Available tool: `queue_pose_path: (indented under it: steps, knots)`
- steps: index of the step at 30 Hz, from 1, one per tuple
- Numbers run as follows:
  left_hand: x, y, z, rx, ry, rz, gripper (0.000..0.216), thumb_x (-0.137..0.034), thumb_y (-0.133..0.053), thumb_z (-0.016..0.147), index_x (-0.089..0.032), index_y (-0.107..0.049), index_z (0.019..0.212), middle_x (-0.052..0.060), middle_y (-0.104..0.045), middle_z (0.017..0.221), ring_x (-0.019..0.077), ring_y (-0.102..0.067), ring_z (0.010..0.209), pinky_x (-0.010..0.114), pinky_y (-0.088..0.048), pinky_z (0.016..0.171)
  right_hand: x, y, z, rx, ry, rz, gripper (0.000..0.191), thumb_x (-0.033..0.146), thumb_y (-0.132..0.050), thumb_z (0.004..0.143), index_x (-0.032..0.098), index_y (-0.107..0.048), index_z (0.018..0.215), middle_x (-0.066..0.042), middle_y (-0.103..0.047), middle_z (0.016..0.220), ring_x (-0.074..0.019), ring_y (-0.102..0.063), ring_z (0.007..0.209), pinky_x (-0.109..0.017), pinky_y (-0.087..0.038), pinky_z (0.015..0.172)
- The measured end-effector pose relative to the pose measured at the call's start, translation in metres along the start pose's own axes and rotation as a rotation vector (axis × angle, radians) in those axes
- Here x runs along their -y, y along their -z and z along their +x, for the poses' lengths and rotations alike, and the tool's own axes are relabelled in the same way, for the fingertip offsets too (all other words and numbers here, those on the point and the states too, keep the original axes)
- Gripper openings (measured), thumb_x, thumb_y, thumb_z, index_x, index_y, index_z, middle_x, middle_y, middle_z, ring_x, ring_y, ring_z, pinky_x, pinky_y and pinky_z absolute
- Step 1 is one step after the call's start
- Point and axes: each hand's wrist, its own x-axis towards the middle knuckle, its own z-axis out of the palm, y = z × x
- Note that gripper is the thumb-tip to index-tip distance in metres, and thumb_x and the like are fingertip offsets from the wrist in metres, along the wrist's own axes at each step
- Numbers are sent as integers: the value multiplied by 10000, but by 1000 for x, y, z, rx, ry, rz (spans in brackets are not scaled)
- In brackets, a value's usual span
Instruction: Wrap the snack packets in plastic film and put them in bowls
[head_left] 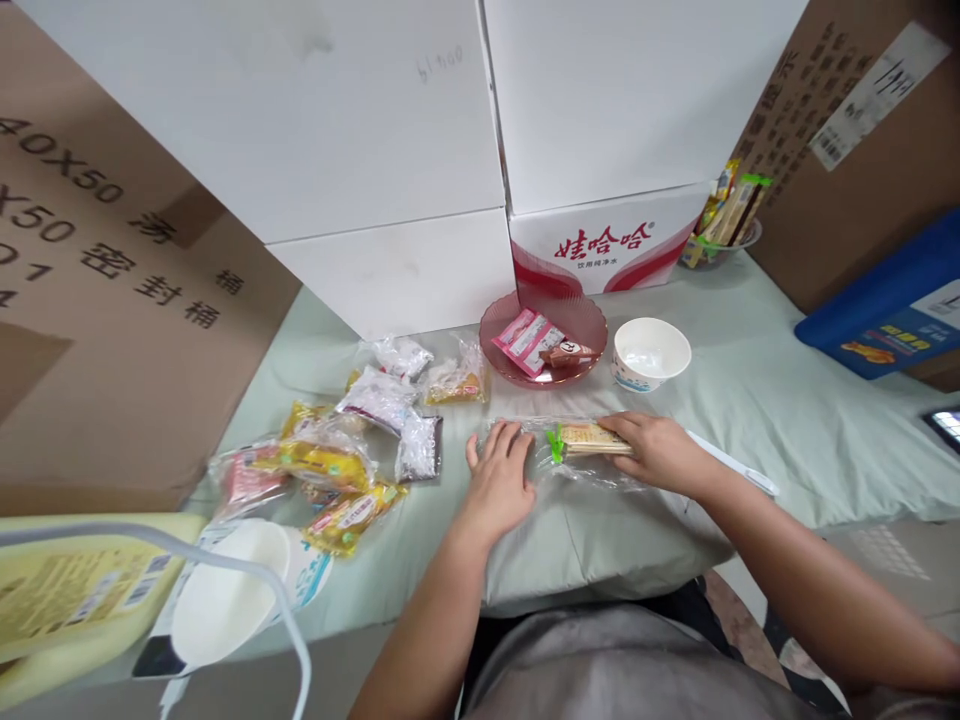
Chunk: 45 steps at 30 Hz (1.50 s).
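Observation:
Palm down, my right hand (656,452) grips the right end of a flat pale-yellow snack packet (589,438) with a bright green frill at its left end. Beneath the packet lies a crinkled clear plastic bag (600,475). My left hand (501,482) rests on the left part of this bag with its fingers apart and bent slightly. Just behind the packet, a pink glass bowl (499,350) holds a pink sachet (527,340) and a small brown packet (568,354). A white paper bowl (651,352) stands to its right.
Wrapped snacks (330,450) are heaped at the left, near stacked paper bowls (232,590) and a grey cable (255,575). White boxes (390,270) form the back wall. A white knife-like tool (739,468) lies right of my wrist. A clear bowl of stick packets (724,235) stands back right.

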Motion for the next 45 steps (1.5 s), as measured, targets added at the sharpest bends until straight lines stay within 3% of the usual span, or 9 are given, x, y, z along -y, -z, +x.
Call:
queue_pose_path:
  steps: [4, 10, 16, 21, 27, 32, 36, 41, 45]
  knots:
    - [0, -1, -1, 63, -58, 11, 664, -96, -529, 682, -227, -512, 1332, 113, -413, 1500, 327, -259, 1443, 621, -124, 1159, 3, -5, 9, -18, 61, -114, 451, 306, -639, 794, 143, -575, 1210, -156, -683, 1145, -309, -571, 1181, -488, -328, 1061]
    - [0, -3, -1, 94, -96, -11, 676, -93, -523, 691, -234, -508, 1352, 107, -399, 1508, 323, -227, 1456, 598, -125, 1169, 11, 11, 20, 3, 122, -141, 397, 214, -619, 755, 134, -622, 1145, -177, -619, 1247, -315, -567, 1129, -430, -403, 945]
    - [-1, -2, 0, 114, -87, -28, 666, -94, -522, 701, -230, -511, 1353, 116, -393, 1509, 338, -225, 1455, 596, -136, 1167, 14, 30, 36, 116, 102, -251, 343, 199, -567, 812, 157, -604, 1150, -111, -690, 951, -251, -636, 854, -343, -430, 767]
    - [-1, -1, 0, 118, -87, -28, 642, -107, -523, 715, -227, -515, 1346, 110, -382, 1519, 325, -228, 1456, 580, -140, 1174, 20, 19, 43, 208, 123, -342, 360, 225, -606, 746, 126, -600, 1092, -145, -659, 1044, -262, -633, 852, -326, -413, 692]
    - [0, -3, -1, 113, -93, -27, 645, -114, -527, 724, -242, -509, 1356, 110, -381, 1517, 332, -233, 1454, 585, -142, 1169, 13, 39, 48, 257, 101, -206, 389, 172, -539, 738, 198, -594, 1123, -61, -696, 951, -223, -647, 813, -298, -386, 655]
    - [0, -2, -1, 133, -103, -28, 595, -122, -534, 735, -265, -555, 1312, 110, -342, 1540, 347, -211, 1461, 602, -151, 1159, 14, 27, 53, 266, 166, -259, 443, 264, -642, 733, 147, -593, 1157, -128, -665, 1055, -277, -628, 934, -336, -429, 761]
    - [0, -2, -2, 147, -99, -36, 619, -123, -544, 739, -279, -537, 1338, 116, -337, 1543, 350, -192, 1468, 612, -146, 1157, 17, 15, 51, 225, 188, -222, 520, 193, -638, 719, 92, -555, 1222, -166, -647, 1105, -298, -605, 1005, -375, -432, 857]
    - [-1, -2, -1, 155, -91, -49, 689, -118, -563, 724, -338, -498, 1373, 97, -341, 1542, 357, -177, 1473, 625, -136, 1149, 11, 56, 48, 223, 190, 185, 546, 140, -594, 685, 198, -552, 1226, -52, -679, 1051, -209, -635, 892, -289, -459, 767]
    - [-1, -2, 0, 180, -82, -69, 705, -101, -566, 707, -334, -509, 1369, 99, -337, 1541, 358, -162, 1476, 615, -136, 1152, 19, 96, 70, -73, 44, 364, 486, 259, -577, 787, 195, -494, 1262, -30, -680, 1025, -179, -630, 812, -253, -454, 672]
